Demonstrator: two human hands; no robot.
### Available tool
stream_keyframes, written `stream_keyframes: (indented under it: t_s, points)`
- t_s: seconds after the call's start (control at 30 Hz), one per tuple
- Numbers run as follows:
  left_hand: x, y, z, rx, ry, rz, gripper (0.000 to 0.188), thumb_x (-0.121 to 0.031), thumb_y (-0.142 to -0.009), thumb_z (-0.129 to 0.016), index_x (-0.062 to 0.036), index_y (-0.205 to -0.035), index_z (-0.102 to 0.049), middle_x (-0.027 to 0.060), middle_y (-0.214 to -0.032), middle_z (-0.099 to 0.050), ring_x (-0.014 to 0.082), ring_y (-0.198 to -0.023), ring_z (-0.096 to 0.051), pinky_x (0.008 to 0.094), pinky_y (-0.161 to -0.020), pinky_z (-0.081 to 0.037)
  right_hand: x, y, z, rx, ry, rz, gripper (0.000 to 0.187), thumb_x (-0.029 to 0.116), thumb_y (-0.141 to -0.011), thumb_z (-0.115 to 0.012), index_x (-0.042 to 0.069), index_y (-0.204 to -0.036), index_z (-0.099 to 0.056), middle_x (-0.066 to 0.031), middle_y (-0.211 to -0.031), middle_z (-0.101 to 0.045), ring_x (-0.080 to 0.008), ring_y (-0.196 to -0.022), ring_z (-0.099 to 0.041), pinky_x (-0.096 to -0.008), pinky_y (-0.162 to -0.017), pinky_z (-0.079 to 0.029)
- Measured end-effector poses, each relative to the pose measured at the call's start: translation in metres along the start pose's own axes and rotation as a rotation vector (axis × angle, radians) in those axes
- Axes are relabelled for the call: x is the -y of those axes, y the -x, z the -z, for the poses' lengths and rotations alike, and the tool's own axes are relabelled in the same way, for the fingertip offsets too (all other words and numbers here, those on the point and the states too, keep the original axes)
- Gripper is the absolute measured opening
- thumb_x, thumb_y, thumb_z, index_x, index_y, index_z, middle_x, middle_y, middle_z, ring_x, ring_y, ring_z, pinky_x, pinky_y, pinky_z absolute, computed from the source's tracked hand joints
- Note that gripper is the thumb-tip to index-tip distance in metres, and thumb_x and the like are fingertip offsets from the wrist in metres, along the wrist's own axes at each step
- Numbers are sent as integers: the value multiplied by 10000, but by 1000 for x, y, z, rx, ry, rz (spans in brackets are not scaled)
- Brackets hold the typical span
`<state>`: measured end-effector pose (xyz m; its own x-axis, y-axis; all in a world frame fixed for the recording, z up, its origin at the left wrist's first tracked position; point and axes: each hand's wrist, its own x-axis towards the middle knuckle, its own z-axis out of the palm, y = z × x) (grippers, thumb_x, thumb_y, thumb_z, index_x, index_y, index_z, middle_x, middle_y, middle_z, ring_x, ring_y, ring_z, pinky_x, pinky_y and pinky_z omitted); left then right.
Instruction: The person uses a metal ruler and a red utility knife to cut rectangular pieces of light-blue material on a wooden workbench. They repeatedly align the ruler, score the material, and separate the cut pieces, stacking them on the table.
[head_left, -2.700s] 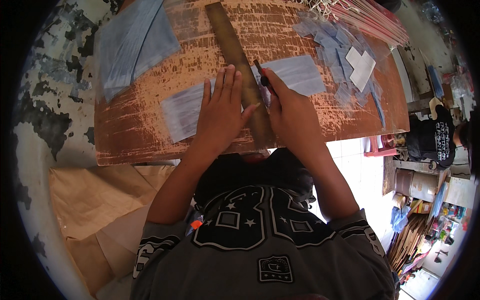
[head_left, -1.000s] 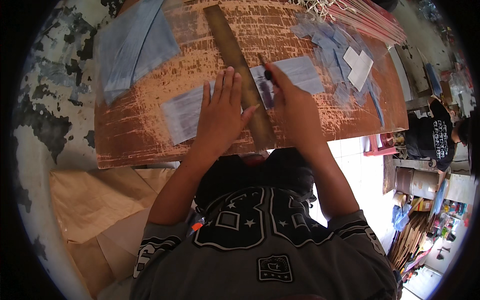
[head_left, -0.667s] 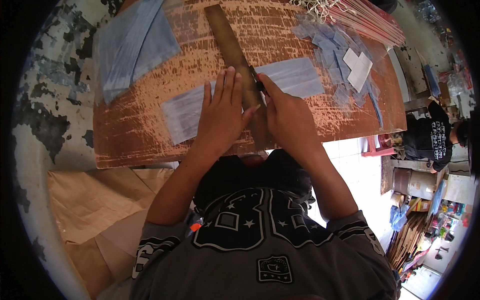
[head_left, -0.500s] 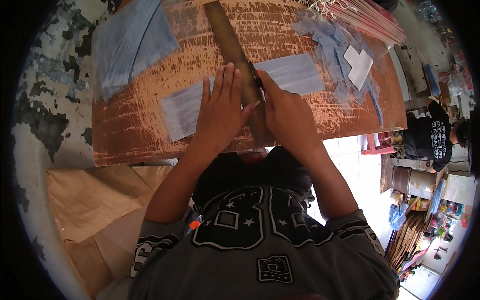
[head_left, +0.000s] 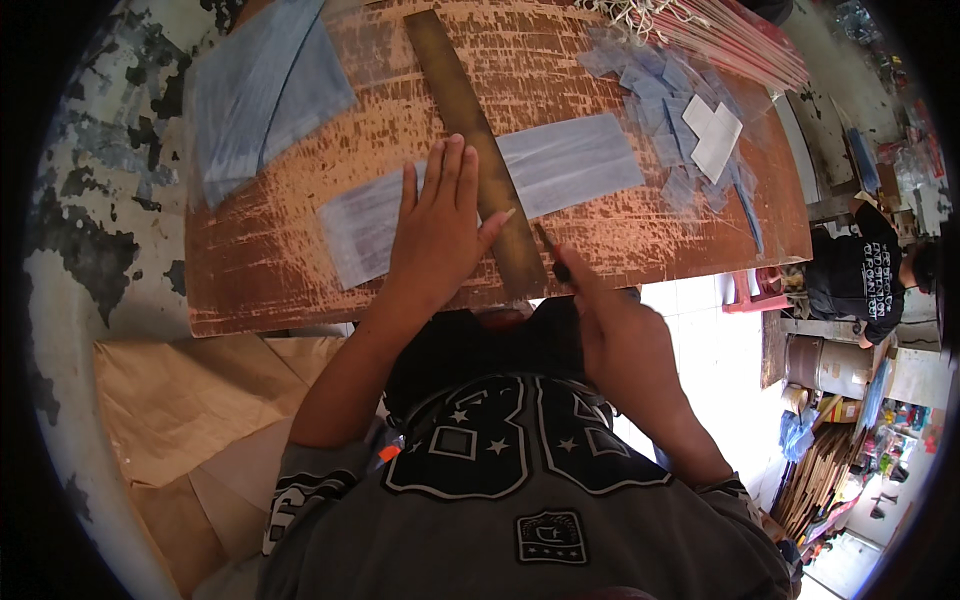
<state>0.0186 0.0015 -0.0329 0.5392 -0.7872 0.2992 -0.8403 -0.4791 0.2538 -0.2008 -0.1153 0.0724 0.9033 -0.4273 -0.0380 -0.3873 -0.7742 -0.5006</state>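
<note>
A bluish translucent plastic strip lies across the worn wooden tabletop. Over it, slanting from far to near, rests a long brownish flat straightedge. My left hand is spread flat, fingers stretched out on the strip along the straightedge's left side, the thumb lying on the straightedge. Near the table's front edge, my right hand is closed around a cutter knife. Its thin blade points away from me, right of the straightedge and apart from the strip. The knife's handle is mostly hidden by my fingers.
Stacked bluish plastic sheets lie at the far left. Small plastic offcuts and a white piece are at the right, with pinkish rods behind. Brown paper lies below left. Another person is off to the right.
My right hand has drawn the cutter knife toward me along the straightedge, off the strip and down to the front edge. My left hand and the straightedge have hardly moved.
</note>
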Motion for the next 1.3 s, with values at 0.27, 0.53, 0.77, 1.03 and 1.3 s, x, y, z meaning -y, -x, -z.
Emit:
stream_keyframes:
  t_s: [0.27,0.53,0.77,1.03,1.3]
  points:
    - [1,-2,-2,-9,-5,-18,830,-481,-1076,-626,36,-1659,-344,247,-1750,-323,390,-1646,-277,601,-1331,-203,-9,-97,-27,-188,38,77,486,145,-1050,-612,125,-1534,-580,-227,-842,-743,-412,-776,-751,-525,-695,-579]
    - [0,-1,2,-8,14,-10,835,-455,-1063,-655,35,-1662,-341,243,-1755,-318,377,-1656,-265,599,-1332,-201,-3,-112,-35,-153,97,120,517,157,-1003,-611,92,-1515,-593,-212,-814,-756,-408,-772,-768,-530,-683,-604]
    - [-1,0,0,-24,12,-15,840,-444,-1057,-667,32,-1665,-338,238,-1758,-314,370,-1656,-267,602,-1331,-205,3,-107,-33,-140,76,123,455,127,-1059,-573,89,-1512,-597,-242,-796,-735,-435,-739,-733,-564,-688,-559]
    - [-2,-1,-3,-10,-18,-2,824,-458,-1062,-654,26,-1657,-352,227,-1754,-322,374,-1651,-274,598,-1329,-221,5,-53,-28,-14,126,35,630,98,-1029,-603,138,-1638,-447,-232,-887,-749,-423,-787,-744,-541,-688,-559]
    - [2,0,-4,-8,-5,-7,821,-499,-1083,-609,19,-1662,-345,228,-1754,-321,377,-1650,-272,599,-1334,-204,1,13,-1,36,30,-21,582,53,-1048,-609,155,-1613,-513,-219,-957,-763,-445,-812,-738,-530,-698,-569]
